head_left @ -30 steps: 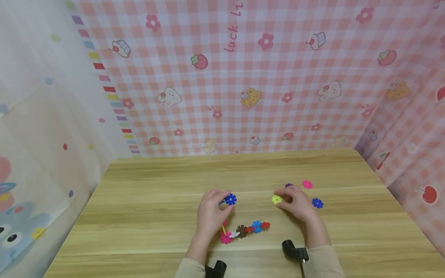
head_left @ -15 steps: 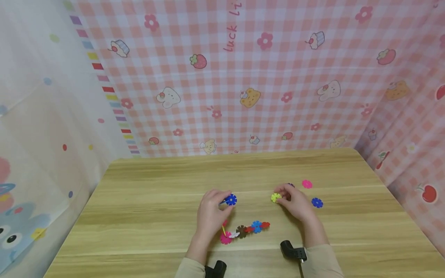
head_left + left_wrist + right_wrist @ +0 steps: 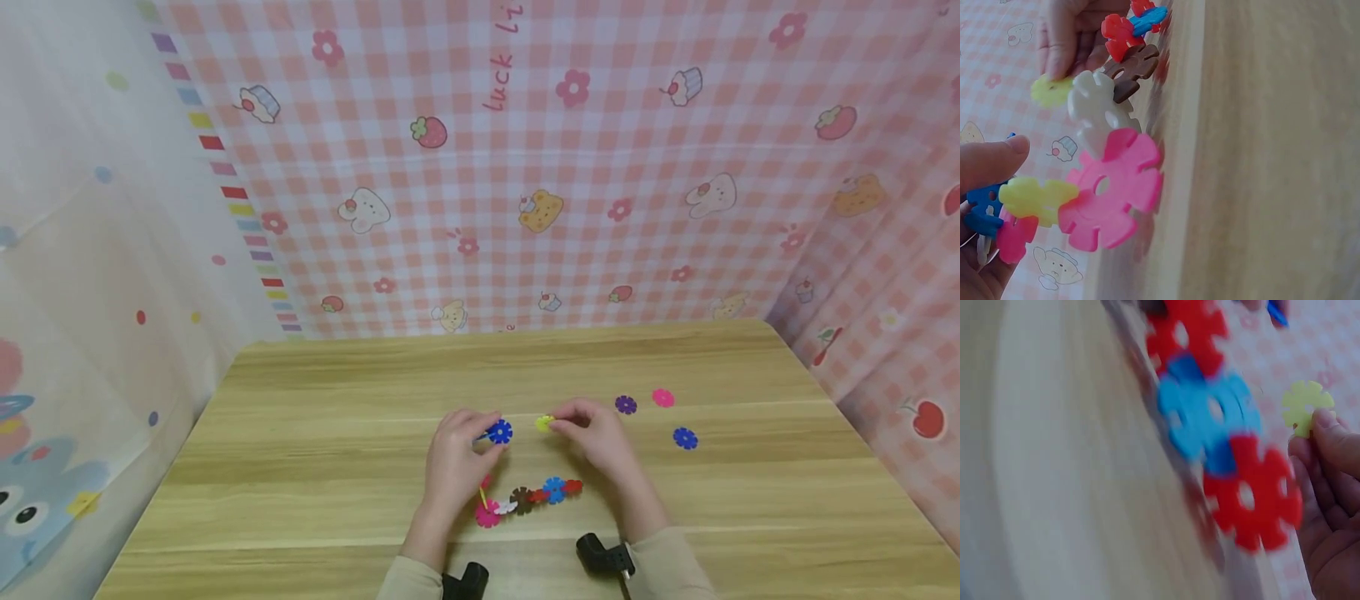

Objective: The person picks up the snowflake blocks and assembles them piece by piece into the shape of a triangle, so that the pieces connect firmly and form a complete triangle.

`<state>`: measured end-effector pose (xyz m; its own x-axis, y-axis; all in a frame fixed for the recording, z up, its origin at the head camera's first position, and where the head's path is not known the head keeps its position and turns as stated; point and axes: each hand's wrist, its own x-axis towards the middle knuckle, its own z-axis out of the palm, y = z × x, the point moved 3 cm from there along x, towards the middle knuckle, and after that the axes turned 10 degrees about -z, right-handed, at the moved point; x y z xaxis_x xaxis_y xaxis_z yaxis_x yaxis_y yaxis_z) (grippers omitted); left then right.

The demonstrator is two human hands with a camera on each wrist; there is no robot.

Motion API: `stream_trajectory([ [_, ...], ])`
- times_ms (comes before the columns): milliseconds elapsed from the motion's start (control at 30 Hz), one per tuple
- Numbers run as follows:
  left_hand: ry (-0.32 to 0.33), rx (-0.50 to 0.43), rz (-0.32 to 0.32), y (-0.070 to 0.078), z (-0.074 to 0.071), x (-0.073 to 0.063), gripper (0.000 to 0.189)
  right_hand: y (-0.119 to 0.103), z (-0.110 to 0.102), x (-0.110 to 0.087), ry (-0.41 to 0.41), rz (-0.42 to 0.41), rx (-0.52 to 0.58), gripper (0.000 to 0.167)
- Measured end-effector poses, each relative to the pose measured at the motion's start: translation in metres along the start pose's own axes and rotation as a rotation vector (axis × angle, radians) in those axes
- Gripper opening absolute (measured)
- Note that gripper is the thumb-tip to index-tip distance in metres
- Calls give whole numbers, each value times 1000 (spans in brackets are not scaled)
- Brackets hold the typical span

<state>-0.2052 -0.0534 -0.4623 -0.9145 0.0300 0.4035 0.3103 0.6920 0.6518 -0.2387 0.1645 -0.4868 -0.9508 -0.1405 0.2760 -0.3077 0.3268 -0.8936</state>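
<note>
My left hand (image 3: pixel 453 458) pinches the dark blue snowflake disc (image 3: pixel 500 431) at one end of a chain of interlocking plastic discs. From there the chain bends toward me through a yellow and a pink disc (image 3: pixel 1113 194), then runs right by a white disc (image 3: pixel 1088 103), a brown disc (image 3: pixel 521 499) and a light blue disc (image 3: pixel 1213 409) to a red disc (image 3: pixel 1254 494) at its far end. Between thumb and fingertips, my right hand (image 3: pixel 603 437) holds a single yellow snowflake disc (image 3: pixel 1305 400), a short gap to the right of the blue one.
Loose on the wooden table (image 3: pixel 337 400), a purple disc (image 3: pixel 626 405), a pink disc (image 3: pixel 663 397) and a blue disc (image 3: pixel 685 438) lie beyond and right of my right hand. A checked curtain (image 3: pixel 480 183) hangs behind the table.
My right hand has carried the yellow disc leftward toward the left hand, uncovering the purple disc. The left hand and the chain stay in place.
</note>
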Motion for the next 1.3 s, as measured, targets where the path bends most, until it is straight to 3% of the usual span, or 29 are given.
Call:
stream_trajectory([
  [233,-4,5,5,0,0,1,42,-12,22,-1,0,-67,41,6],
  [467,-1,1,23,0,0,0,42,-17,29,-2,16,-125,4,5],
  [667,-8,-24,27,1,1,0,41,-26,31,-3,31,-283,-61,11],
  [800,-10,-43,13,1,2,0,40,-26,32,-3,59,-329,-60,12],
  [1133,-13,-100,-24,1,5,0,38,-25,35,-3,86,-368,-17,12],
  [1300,-34,-86,-42,1,4,1,38,-23,35,-2,50,-287,17,9],
])
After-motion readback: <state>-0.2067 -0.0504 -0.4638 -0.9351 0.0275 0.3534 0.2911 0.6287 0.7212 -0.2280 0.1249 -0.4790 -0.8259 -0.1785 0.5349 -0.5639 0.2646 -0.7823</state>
